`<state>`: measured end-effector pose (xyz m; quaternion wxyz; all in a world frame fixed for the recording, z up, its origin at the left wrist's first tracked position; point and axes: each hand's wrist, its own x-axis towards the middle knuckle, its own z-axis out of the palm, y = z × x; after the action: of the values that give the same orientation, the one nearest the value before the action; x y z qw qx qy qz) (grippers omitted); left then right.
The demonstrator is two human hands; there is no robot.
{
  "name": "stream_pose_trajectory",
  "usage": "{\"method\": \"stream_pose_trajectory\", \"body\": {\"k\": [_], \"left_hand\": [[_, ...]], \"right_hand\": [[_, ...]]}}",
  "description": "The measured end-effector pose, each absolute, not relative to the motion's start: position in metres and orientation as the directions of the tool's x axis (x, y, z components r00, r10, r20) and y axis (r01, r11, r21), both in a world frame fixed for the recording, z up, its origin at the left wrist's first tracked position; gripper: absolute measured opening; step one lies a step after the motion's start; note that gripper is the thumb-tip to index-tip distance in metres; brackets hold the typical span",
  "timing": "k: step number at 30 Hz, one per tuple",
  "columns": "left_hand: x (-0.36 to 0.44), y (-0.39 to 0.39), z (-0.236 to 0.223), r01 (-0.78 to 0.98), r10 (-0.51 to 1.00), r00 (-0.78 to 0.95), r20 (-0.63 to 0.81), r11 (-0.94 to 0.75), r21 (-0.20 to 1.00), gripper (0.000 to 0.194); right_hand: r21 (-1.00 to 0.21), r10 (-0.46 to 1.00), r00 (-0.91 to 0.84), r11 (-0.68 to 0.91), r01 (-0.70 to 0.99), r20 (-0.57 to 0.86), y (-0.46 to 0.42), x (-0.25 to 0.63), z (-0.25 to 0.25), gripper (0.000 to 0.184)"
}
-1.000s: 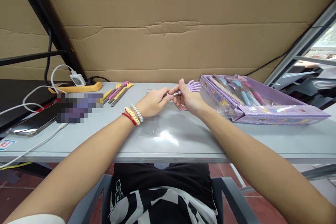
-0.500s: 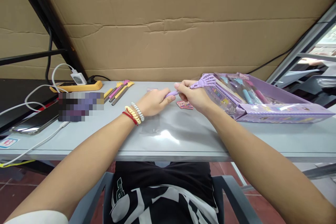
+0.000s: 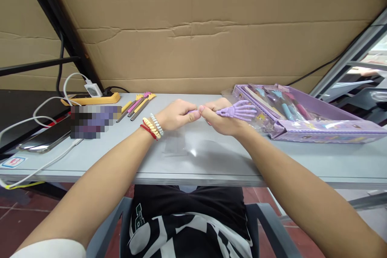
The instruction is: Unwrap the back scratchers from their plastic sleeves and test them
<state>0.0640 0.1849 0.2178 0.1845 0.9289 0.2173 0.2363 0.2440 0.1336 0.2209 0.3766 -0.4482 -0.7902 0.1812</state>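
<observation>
Both hands meet over the middle of the grey table (image 3: pixel 302 161). My right hand (image 3: pixel 223 121) is closed round a purple pen topped with a skeleton hand (image 3: pixel 240 110), whose fingers point right toward the box. My left hand (image 3: pixel 177 115), with bracelets on its wrist, pinches the pen's other end, fingers curled tight. A clear plastic sleeve (image 3: pixel 175 145) lies flat on the table just below the hands.
An open purple box of similar pens (image 3: pixel 290 119) sits to the right. Several pens (image 3: pixel 136 107) lie at the back left beside an orange power strip (image 3: pixel 90 98) with a white charger and cables. A phone (image 3: pixel 42 139) rests at the left edge. Cardboard covers the wall behind.
The pen has swung from upright to lying level, its skeleton hand now pointing right. Both hands have drawn closer together and lower toward the table.
</observation>
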Motion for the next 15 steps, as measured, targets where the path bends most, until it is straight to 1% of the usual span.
{"method": "stream_pose_trajectory", "body": {"k": [5, 8, 10, 12, 15], "left_hand": [[0.064, 0.184, 0.222, 0.268, 0.474, 0.831, 0.290, -0.799, 0.538, 0.063], [0.061, 0.188, 0.223, 0.326, 0.518, 0.825, 0.226, -0.763, 0.559, 0.065], [0.056, 0.191, 0.224, 0.393, 0.571, 0.793, 0.214, -0.747, 0.537, 0.066], [0.049, 0.195, 0.226, 0.460, 0.619, 0.755, 0.217, -0.736, 0.497, 0.065], [0.038, 0.201, 0.227, 0.563, 0.691, 0.680, 0.245, -0.707, 0.429, 0.060]], "right_hand": [[-0.528, 0.794, -0.373, 0.601, 0.600, 0.480, 0.130, 0.244, 0.223, 0.041], [-0.449, 0.752, -0.412, 0.645, 0.618, 0.515, 0.126, 0.246, 0.227, 0.041], [-0.416, 0.733, -0.436, 0.665, 0.621, 0.521, 0.124, 0.249, 0.230, 0.042], [-0.410, 0.732, -0.425, 0.663, 0.626, 0.533, 0.122, 0.253, 0.233, 0.044], [-0.463, 0.748, -0.320, 0.627, 0.627, 0.581, 0.121, 0.258, 0.236, 0.045]]}}
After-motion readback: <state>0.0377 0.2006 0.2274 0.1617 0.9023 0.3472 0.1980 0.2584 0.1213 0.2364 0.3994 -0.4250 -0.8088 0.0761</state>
